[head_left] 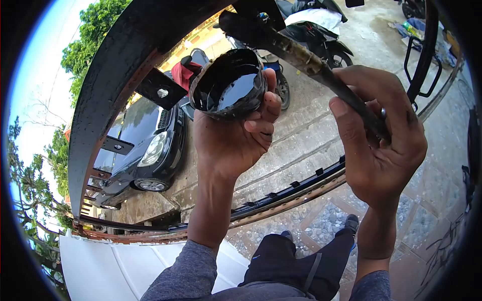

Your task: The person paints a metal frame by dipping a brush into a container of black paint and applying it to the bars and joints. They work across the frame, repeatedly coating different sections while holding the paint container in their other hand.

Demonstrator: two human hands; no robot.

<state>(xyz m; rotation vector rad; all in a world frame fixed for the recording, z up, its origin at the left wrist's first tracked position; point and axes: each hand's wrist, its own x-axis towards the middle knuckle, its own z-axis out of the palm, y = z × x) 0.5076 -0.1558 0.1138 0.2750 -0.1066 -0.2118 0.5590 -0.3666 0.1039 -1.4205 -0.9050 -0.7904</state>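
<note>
My left hand (228, 145) is wrapped around a small round cup (213, 108) with a crusted, blackened rim. Glossy black paint (238, 91) lies inside it. Between the thumb and fingers of my right hand (386, 135) is a paintbrush (306, 60), its handle smeared with dark paint. The black-coated brush head (241, 29) points up and left, above the cup and near the black metal frame (108, 65). From that frame sticks out a black tab with a hole (158, 89), left of the cup.
The frame curves around me, with a lower rail (281, 194) crossing ahead. Beyond it stand a dark car (145, 145) and a motorbike (321, 37). A white ribbed panel (100, 271) lies low at left. Tiled floor (321, 226) is under my feet.
</note>
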